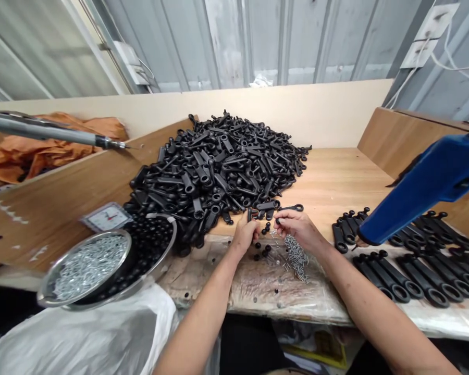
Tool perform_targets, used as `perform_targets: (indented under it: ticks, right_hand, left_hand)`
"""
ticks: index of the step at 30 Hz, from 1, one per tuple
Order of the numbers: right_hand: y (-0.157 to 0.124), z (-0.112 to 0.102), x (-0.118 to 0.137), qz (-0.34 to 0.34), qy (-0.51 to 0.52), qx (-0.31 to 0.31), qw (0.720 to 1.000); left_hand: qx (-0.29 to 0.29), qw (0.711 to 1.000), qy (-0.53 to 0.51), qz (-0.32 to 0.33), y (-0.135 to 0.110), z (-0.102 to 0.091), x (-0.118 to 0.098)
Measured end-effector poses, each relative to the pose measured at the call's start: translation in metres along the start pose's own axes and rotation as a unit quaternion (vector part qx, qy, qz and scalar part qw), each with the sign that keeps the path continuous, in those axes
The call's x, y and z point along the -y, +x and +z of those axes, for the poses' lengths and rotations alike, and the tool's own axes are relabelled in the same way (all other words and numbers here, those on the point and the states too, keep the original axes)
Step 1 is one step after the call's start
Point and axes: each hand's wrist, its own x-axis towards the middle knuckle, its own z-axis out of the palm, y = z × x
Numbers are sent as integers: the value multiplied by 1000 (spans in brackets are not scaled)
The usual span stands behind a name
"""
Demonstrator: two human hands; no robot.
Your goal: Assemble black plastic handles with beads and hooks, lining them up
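Observation:
My left hand (245, 233) is closed round a small black plastic part (252, 213) at the near foot of a big pile of black plastic handles (222, 166). Close beside it, my right hand (299, 226) pinches the end of a black handle (291, 208) that points right. Between and just in front of the hands lie a few small black round caps (262, 249) and a heap of small silver screws (296, 255) on the worn bench edge.
A metal bowl of silver screws (88, 265) sits on a bowl of black caps (152, 237) at the left, by a small scale (106, 216). Rows of black handles (410, 265) lie at right under a hanging blue power tool (422, 192). A metal tool (50, 131) juts in at left.

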Motion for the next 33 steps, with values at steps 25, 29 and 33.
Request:
perform_targets:
  ticks: [25, 29, 33]
  right_hand:
    - [-2, 8, -9, 60, 18, 25, 998]
    - [-3, 13, -9, -60, -133, 8, 989]
    - [-7, 20, -9, -164, -225, 9, 960]
  left_hand:
    - [105, 987, -116, -44, -30, 16, 9]
    - [90, 974, -192, -82, -28, 14, 6]
    - [116, 961, -222, -119, -27, 12, 2]
